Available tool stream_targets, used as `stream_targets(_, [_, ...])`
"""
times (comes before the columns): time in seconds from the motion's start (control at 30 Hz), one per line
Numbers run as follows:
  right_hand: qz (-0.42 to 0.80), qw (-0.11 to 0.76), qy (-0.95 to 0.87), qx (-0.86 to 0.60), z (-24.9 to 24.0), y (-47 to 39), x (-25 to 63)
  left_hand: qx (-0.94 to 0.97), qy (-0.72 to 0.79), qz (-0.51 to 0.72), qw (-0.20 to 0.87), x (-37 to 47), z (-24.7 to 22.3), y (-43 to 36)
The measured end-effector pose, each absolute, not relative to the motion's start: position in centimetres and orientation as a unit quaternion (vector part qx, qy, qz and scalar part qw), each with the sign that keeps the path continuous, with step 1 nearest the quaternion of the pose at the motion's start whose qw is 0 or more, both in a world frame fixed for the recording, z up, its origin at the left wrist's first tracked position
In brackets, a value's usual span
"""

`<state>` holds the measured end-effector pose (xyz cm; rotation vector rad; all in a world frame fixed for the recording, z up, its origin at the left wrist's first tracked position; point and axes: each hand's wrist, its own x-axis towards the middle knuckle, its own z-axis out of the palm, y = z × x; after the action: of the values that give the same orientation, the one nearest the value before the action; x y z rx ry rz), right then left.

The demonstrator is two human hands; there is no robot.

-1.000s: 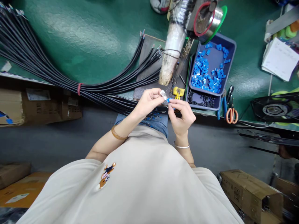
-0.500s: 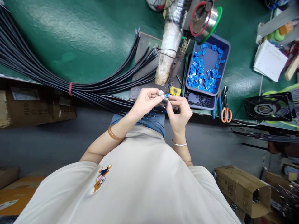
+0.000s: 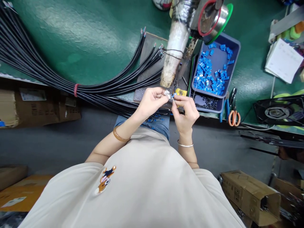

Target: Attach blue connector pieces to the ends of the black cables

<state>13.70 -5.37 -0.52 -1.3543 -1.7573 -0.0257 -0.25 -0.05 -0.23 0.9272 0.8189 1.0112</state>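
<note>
My left hand [image 3: 152, 103] is closed in a pinch on a small whitish piece [image 3: 167, 93] that pokes out past the fingertips. Facing it, my right hand [image 3: 186, 112] pinches a small blue plastic piece [image 3: 175, 95], with a thin light wire beside the thumb. The two sets of fingertips nearly meet, so the exact join is too small to make out. Just above them is the blunt tip of a white wrapped tube [image 3: 169, 74], beside a metal arm [image 3: 184, 61] under a solder wire spool [image 3: 219, 20]. A yellow block [image 3: 181, 92] lies behind my right fingers.
A bundle of black cables [image 3: 59, 83], bound by a red tie [image 3: 75, 90], crosses the green bench from the left. At right stand a tray of blue parts [image 3: 235, 53], a lower tray of black parts [image 3: 217, 109], orange-handled scissors [image 3: 234, 118] and a fan [image 3: 277, 110].
The whole view has shifted slightly, with things appearing a little farther right. Both hands stay together in their pinches; the blue piece shows slightly less between the fingertips.
</note>
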Motion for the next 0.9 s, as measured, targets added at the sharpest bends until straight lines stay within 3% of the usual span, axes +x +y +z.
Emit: stream_targets(0.9, [0.016,0.475,-0.7,-0.533,0.37,-5.17,13.26,0.431,0.377,0.464,0.676,-0.28,0.04,-0.1])
